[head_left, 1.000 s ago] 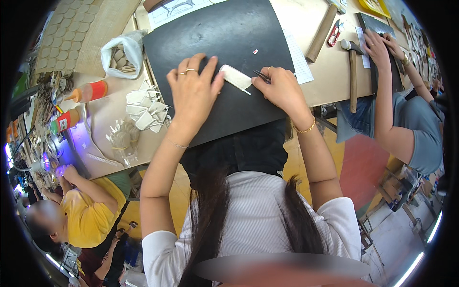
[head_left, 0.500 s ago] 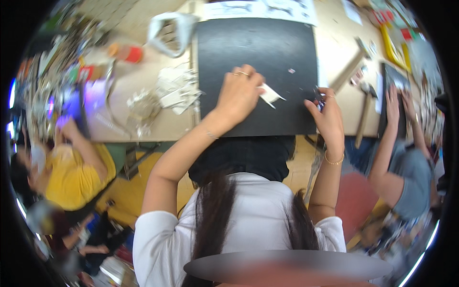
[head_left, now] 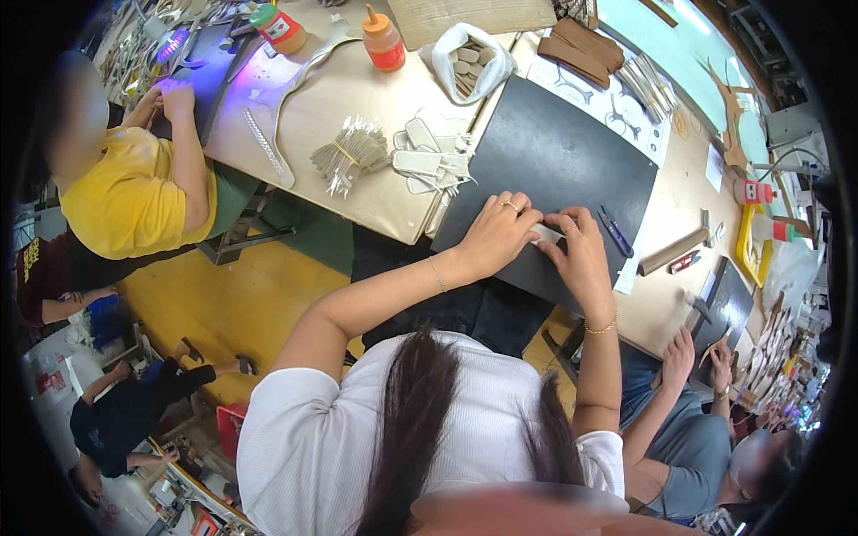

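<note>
At centre frame: both hands meet on a black mat (head_left: 563, 161) that lies on the tan counter (head_left: 357, 98).
Left hand: the left hand (head_left: 496, 234) lies palm down on the mat's near edge, fingers flat and close together, pressing on a small white piece (head_left: 543, 234); a ring shows on one finger.
Right hand: the right hand (head_left: 583, 259) sits just beside it, fingertips pinching the other end of the same white piece (a thin bracelet hangs at the wrist).
White piece: small, pale, mostly covered by the two hands, resting on the mat near its lower edge.
Right of the hands: a dark purple-handled tool (head_left: 615, 230) lies loose on the mat, near the right hand but not touched.
Left of the mat: a scatter of white tags (head_left: 429, 161) and a tied bundle of thin strips (head_left: 350, 154).
Top of frame: an orange glue bottle (head_left: 384, 43) and a white bag of small pieces (head_left: 469, 62).
Upper left: a person in a yellow shirt (head_left: 125, 201) works at the counter.
</note>
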The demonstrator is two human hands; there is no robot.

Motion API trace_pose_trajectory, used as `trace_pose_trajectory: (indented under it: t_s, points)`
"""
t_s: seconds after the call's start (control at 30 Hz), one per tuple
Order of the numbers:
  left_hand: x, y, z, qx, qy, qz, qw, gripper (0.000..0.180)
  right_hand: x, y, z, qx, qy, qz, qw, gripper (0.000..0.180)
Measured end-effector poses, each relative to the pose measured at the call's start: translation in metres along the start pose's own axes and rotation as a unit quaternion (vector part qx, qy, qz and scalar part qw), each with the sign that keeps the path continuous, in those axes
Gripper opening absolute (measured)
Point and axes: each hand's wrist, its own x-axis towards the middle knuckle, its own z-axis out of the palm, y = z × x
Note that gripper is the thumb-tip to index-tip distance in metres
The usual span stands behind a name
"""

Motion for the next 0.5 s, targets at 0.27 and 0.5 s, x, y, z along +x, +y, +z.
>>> trace_pose_trajectory:
  t_s: [0.27, 0.5]
  points:
    - [-0.01, -0.004, -0.012, -0.206, 0.059, -0.104, 0.971, 0.02, 0.003, -0.011, 0.013, 0.148, 0.013, 0.146, 0.978, 0.023]
    - [-0.017, -0.004, -0.045, -0.565, 0.037, -0.345, 0.749, 0.014, 0.02, -0.06, 0.023, 0.074, 0.095, -0.079, 0.99, 0.023]
